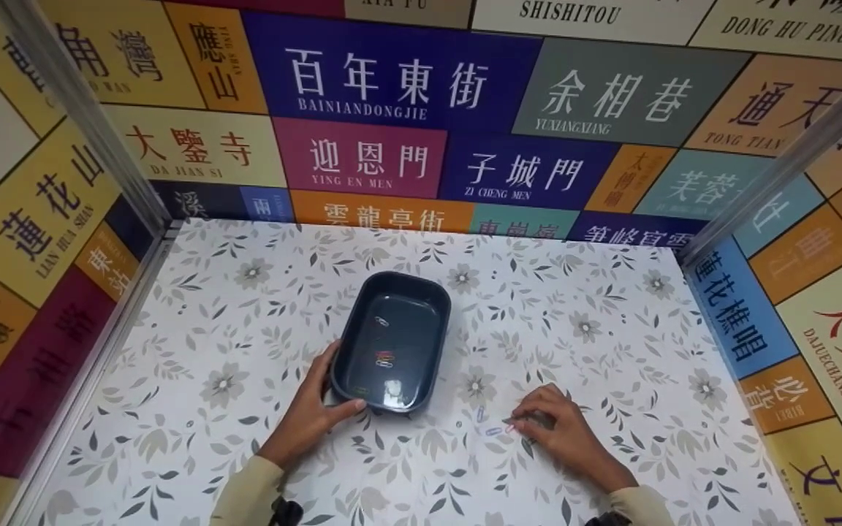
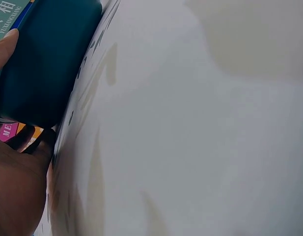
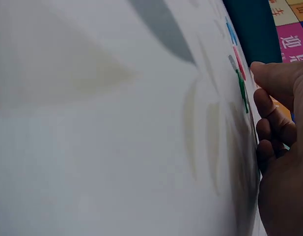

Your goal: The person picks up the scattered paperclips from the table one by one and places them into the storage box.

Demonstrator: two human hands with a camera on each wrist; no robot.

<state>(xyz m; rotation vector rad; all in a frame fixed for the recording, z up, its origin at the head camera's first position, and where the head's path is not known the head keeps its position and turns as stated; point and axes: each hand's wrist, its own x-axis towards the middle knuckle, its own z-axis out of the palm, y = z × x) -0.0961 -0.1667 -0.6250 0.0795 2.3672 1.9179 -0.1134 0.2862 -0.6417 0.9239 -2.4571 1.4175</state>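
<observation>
A dark blue rectangular dish [image 1: 444,343] stands on the table, with a few small paper clips [image 1: 384,359] on its bottom. My left hand [image 1: 315,409] grips the dish's near left corner, the thumb over the rim. In the left wrist view, the left thumb [image 2: 5,49] lies against the dish's side [image 2: 48,64]. My right hand [image 1: 563,431] is low over the table, fingers bent, its fingertips at a pink paper clip [image 1: 511,429]. A green paper clip [image 3: 242,91] lies close to the right thumb [image 3: 274,81]. Whether the fingertips pinch a clip is unclear.
Blue-toned paper clips [image 1: 493,431] lie on the table left of my right hand. The table [image 1: 194,307] has a floral white cover. Panels with large printed characters [image 1: 362,157] stand behind and at both sides, with metal posts [image 1: 779,168] at the corners.
</observation>
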